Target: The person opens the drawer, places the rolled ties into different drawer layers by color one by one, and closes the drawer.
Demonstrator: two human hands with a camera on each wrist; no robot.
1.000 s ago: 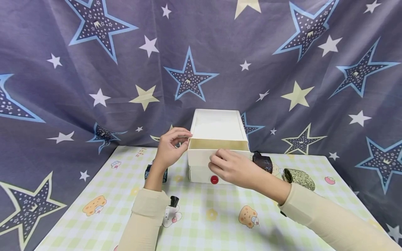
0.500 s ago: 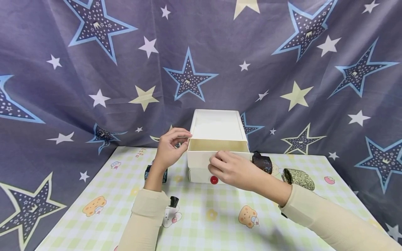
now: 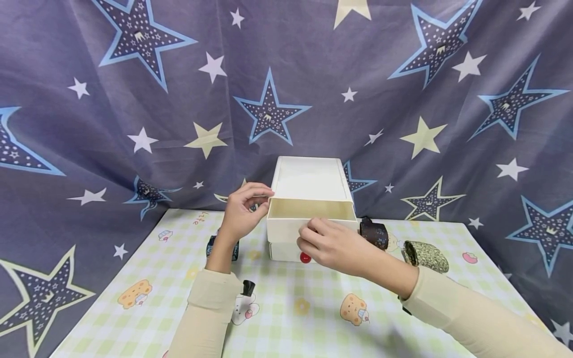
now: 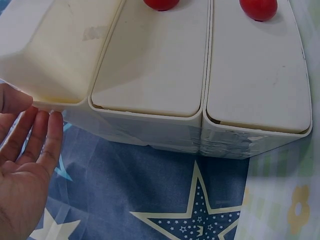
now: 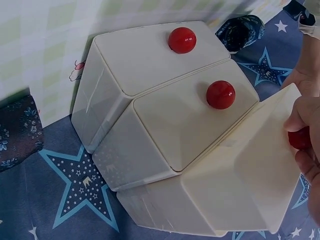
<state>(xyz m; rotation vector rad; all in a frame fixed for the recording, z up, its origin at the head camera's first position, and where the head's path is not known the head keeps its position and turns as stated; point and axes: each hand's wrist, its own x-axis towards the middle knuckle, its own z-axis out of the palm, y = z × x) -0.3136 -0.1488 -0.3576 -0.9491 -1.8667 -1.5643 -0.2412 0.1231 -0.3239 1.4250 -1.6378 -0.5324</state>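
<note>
The right hand (image 3: pixel 333 246) hides the top drawer's red round knob (image 5: pixel 300 138), pinching it at centre frame. The white plastic three-drawer box (image 3: pixel 309 199), top drawer pulled out, stands mid-counter (image 3: pixel 291 308); the left hand (image 3: pixel 241 211) touches its left corner, fingers loosely curled.

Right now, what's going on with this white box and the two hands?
A person is working the top drawer of a small white three-drawer plastic box on a checked table mat. The right hand pinches that drawer's red knob, and the drawer stands partly pulled out. The left hand rests its fingers at the box's top left corner. The two lower drawers are closed.
</note>
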